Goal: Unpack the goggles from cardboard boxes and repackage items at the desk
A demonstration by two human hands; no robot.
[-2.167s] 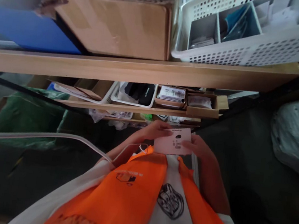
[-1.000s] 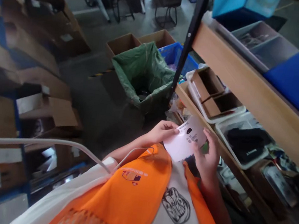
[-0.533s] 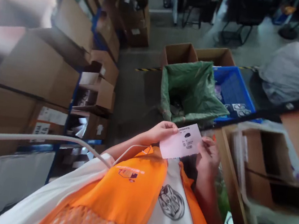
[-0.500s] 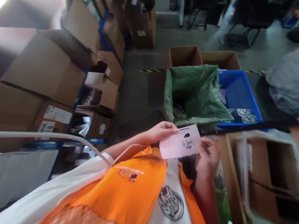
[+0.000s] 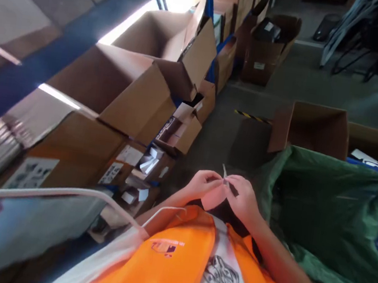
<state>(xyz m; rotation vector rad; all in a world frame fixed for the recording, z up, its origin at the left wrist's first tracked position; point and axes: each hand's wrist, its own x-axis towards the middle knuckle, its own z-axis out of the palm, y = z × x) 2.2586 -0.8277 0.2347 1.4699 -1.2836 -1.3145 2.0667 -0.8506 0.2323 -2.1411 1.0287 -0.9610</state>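
A small sheet of paper (image 5: 213, 198), pinkish white, is held in front of my orange vest. My left hand (image 5: 201, 184) pinches it near its upper edge. The fingertips of my right hand (image 5: 242, 197) press on the same edge from the other side, so both hands nearly meet. Part of the sheet stands up edge-on as a thin strip above my fingers, while the rest hangs below as a bent, pale face. No print shows on the visible side.
Open cardboard boxes (image 5: 139, 94) line a blue-framed shelf on my left. A green-lined bin (image 5: 331, 214) stands at my right, with a brown carton (image 5: 317, 129) behind it. A white cable (image 5: 65, 193) crosses on the left. Another open box (image 5: 264, 59) sits farther off on the floor.
My view has swung left toward the shelves. The printed sheet, held out flat before, is now bent and turned edge-on. My right hand has come in close to my left.
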